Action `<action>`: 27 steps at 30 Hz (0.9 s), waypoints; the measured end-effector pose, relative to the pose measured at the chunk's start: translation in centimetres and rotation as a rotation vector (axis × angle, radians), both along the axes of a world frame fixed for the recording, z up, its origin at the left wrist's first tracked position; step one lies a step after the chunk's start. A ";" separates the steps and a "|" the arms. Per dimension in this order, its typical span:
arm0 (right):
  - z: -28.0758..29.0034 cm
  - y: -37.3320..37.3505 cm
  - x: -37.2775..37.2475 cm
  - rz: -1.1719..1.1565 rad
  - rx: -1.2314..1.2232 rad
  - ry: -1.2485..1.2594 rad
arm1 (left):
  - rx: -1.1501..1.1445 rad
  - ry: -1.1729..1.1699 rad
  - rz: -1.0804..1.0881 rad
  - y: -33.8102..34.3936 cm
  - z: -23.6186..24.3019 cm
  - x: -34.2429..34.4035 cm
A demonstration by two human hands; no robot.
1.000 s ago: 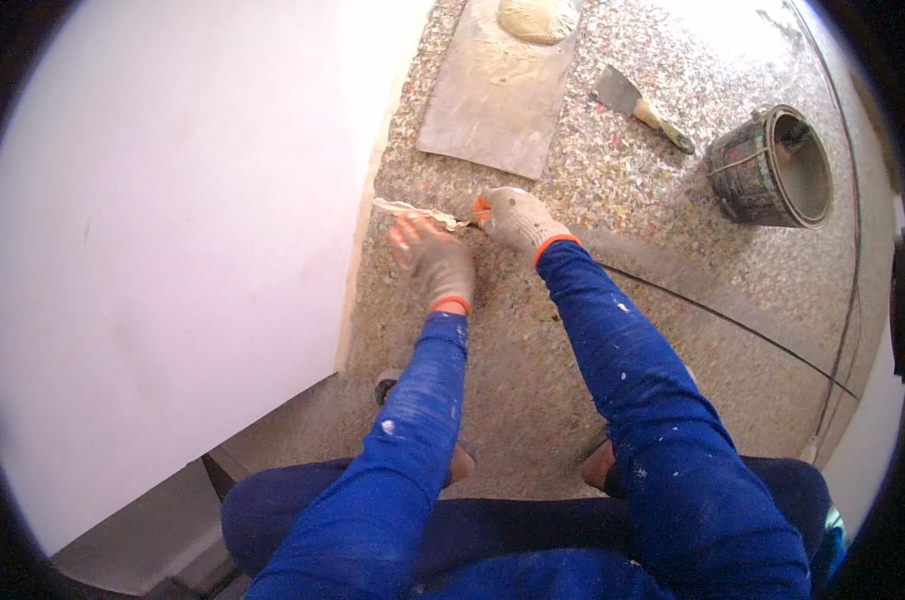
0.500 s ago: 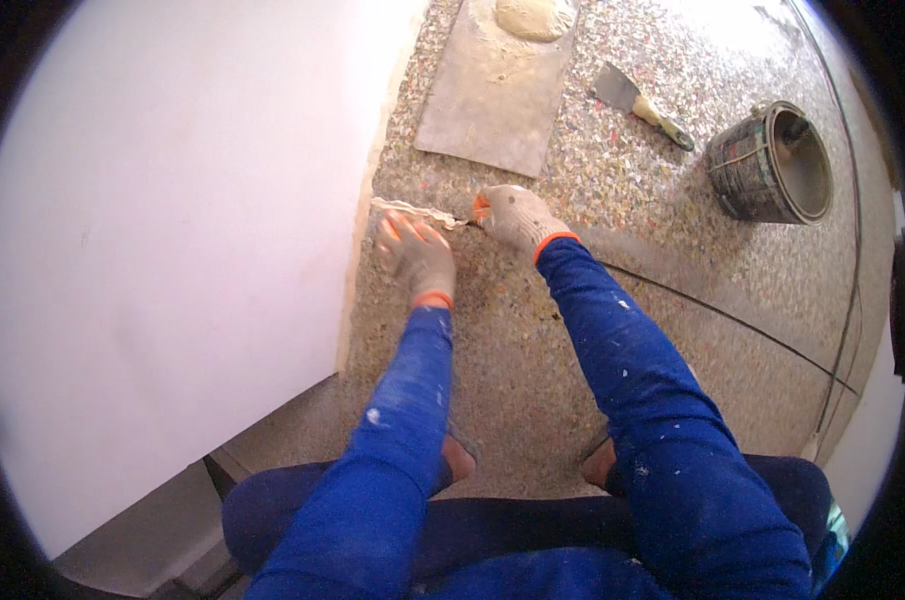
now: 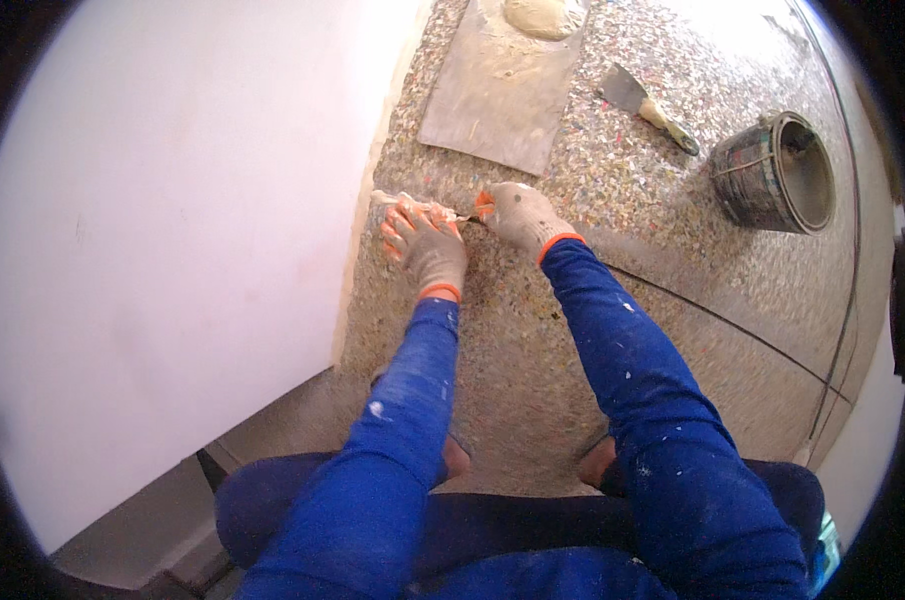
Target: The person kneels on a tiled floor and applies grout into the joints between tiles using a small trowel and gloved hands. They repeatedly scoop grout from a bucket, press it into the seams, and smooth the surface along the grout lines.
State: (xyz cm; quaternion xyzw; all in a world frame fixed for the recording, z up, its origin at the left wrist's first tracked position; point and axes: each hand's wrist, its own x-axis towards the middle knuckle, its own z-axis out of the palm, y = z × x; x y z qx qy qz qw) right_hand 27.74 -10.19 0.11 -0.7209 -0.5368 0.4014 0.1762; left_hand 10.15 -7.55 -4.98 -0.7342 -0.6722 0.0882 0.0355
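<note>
My left hand (image 3: 425, 250), in a soiled orange-palmed knit glove, has its fingers spread over a pale, uneven strip (image 3: 388, 197) of putty-like material along a crack in the speckled floor (image 3: 498, 370). Beside it, my right hand (image 3: 518, 215), gloved alike, has its fingers curled at the strip's right end, where a dark line (image 3: 623, 273) continues across the floor. What those fingers hold, if anything, is hidden. Above my hands lies a flat grey board (image 3: 488, 110) bearing a beige putty lump (image 3: 541, 17). Right of the board lies a scraper (image 3: 653, 110) with a pale handle.
A large white panel (image 3: 173, 260) fills the left side, with a beige strip along its right edge. A used metal can (image 3: 748, 185) stands at the right, beyond the scraper. A dark ledge (image 3: 143, 530) shows under the panel at the lower left. My knees and feet are below my arms.
My left hand shifted left, then moved up and slightly right onto the pale strip. My right hand has barely moved. The can sits slightly lower in the picture.
</note>
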 end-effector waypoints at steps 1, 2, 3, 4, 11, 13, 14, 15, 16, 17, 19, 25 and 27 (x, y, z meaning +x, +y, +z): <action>-0.1 -0.1 0.0 -0.005 -0.004 -0.006 | 0.006 -0.022 -0.043 0.1 0.2 -0.3; -0.2 0.0 -0.1 -0.004 -0.006 -0.004 | -0.013 -0.011 -0.057 0.0 0.4 -0.1; -0.4 0.1 -0.1 -0.010 0.007 -0.016 | -0.001 0.032 -0.063 0.1 0.6 0.0; -0.6 0.2 -0.2 -0.004 0.021 -0.023 | -0.070 -0.101 -0.008 0.1 0.8 0.6; -2.1 0.4 -0.3 0.025 0.100 -0.051 | -0.179 -0.105 0.238 4.8 3.8 0.6; -2.0 0.4 -0.2 0.014 0.039 -0.019 | -0.180 -0.179 0.246 4.6 4.7 1.1; -1.9 0.5 -0.1 0.003 0.014 -0.008 | -0.180 -0.186 0.214 3.8 4.9 1.7; -1.9 0.5 -0.1 0.002 0.011 -0.012 | -0.259 -0.182 0.191 2.8 4.9 2.2; -1.8 0.5 -0.1 0.006 -0.011 -0.008 | -0.336 -0.186 0.176 2.1 4.9 3.0; -1.7 0.6 -0.1 0.007 -0.005 0.005 | -0.248 -0.184 0.192 1.8 4.7 3.2; -1.7 0.5 -0.1 0.015 0.047 -0.028 | -0.241 -0.221 0.210 1.7 4.4 3.3; -2.0 0.5 -0.3 0.007 0.026 -0.034 | -0.211 -0.210 0.313 3.0 4.3 2.6; -2.1 0.6 -0.2 0.011 0.029 -0.032 | -0.290 -0.211 0.339 1.8 4.2 3.4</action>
